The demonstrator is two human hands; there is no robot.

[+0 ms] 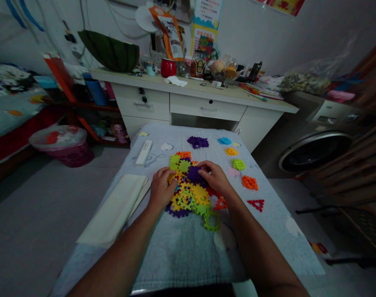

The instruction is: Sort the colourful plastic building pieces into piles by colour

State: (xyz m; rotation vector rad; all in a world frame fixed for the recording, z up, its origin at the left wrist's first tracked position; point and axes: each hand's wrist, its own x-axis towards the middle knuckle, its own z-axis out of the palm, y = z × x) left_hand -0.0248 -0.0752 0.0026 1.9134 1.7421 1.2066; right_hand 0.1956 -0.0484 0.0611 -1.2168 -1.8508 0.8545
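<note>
A cluster of joined plastic puzzle pieces (192,196) in yellow, green, purple and orange lies in the middle of a small table covered with a grey cloth (181,247). My left hand (161,189) rests on the cluster's left side, fingers curled over a yellow piece. My right hand (214,177) pinches a dark purple piece (194,174) at the cluster's top. Loose pieces lie beyond: a purple one (198,142), a blue one (224,140), an orange one (249,182), a green one (238,164) and a red triangle (256,204).
A folded cream cloth (116,208) and a white flat box (143,152) lie on the table's left. Behind stands a white desk (203,103) crowded with a halved watermelon (110,51), a red mug and bottles. A pink bin (62,144) is left, a washing machine (318,144) right.
</note>
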